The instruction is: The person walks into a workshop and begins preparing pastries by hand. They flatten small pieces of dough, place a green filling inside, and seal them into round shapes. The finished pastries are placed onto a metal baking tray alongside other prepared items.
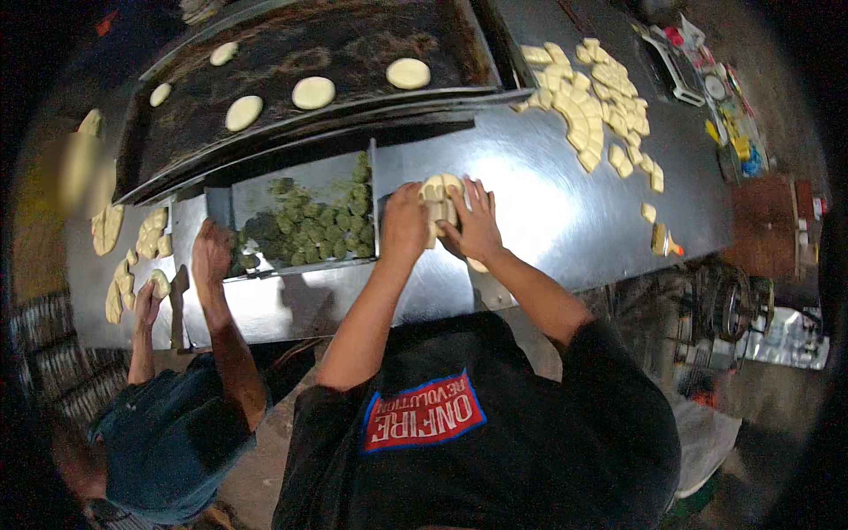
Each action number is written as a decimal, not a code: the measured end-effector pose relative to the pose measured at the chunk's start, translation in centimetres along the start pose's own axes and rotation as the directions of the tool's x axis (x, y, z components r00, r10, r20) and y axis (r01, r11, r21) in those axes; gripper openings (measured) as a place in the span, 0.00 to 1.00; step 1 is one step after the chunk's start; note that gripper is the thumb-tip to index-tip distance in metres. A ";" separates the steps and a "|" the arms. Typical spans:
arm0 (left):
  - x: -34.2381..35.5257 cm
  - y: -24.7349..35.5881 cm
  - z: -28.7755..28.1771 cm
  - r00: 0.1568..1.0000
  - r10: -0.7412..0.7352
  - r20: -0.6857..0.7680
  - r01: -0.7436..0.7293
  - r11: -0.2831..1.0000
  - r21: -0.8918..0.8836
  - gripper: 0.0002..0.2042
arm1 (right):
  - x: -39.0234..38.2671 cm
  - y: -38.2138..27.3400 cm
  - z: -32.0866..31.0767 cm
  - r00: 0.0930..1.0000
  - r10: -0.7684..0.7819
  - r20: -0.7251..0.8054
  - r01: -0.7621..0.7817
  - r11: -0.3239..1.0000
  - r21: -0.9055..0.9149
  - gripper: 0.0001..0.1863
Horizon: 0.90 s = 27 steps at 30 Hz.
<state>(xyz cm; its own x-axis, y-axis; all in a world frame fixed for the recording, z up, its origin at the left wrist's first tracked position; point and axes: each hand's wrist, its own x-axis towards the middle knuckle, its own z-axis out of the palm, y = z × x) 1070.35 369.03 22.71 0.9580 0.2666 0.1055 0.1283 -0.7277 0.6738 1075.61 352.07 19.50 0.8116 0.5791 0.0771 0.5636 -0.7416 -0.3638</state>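
Note:
My left hand point(405, 221) is curled round the left side of a pale, segmented piece of dough point(441, 189) on the steel worktop point(556, 247). My right hand point(473, 221) grips the dough's right side, thumb inward and fingers bent over it. The lower part of the dough is partly hidden under my hands. Just left of my hands is a steel tray point(374, 185) holding many small green balls point(309, 221) of what looks like filling.
A dark baking tray point(300, 40) with several dough rounds lies behind. Cut dough pieces point(579, 124) and a brush point(664, 238) are at right. A co-worker point(168, 442) at left holds dough point(160, 283), other hand point(210, 252) at the tray, beside more dough point(150, 234).

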 end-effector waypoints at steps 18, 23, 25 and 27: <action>-8.1 -2.0 -6.6 0.972 -0.195 0.130 0.230 0.904 -0.360 0.10 | 16.7 -13.9 -11.7 0.840 -0.495 0.221 0.197 0.659 0.726 0.13; -9.9 -2.0 -12.4 0.934 -0.353 0.055 0.343 0.841 -0.418 0.09 | 27.5 -29.8 -6.5 0.695 -0.704 -0.145 0.634 0.504 0.587 0.12; -9.9 -1.1 -15.4 0.904 -0.420 0.074 0.398 0.769 -0.500 0.09 | 32.5 -35.1 -2.5 0.650 -0.642 -0.407 0.745 0.431 0.509 0.11; -10.1 -0.3 -18.0 0.855 -0.499 0.141 0.476 0.646 -0.597 0.09 | 35.2 -38.3 0.6 0.670 -0.720 -0.181 0.701 0.533 0.473 0.12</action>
<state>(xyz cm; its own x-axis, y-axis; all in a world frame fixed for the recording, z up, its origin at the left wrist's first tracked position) 1056.01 377.91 34.63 0.7911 0.5020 -0.3494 0.3855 0.0341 0.9221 1082.49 401.01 35.53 0.1659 0.8604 0.4819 0.7970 0.1708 -0.5793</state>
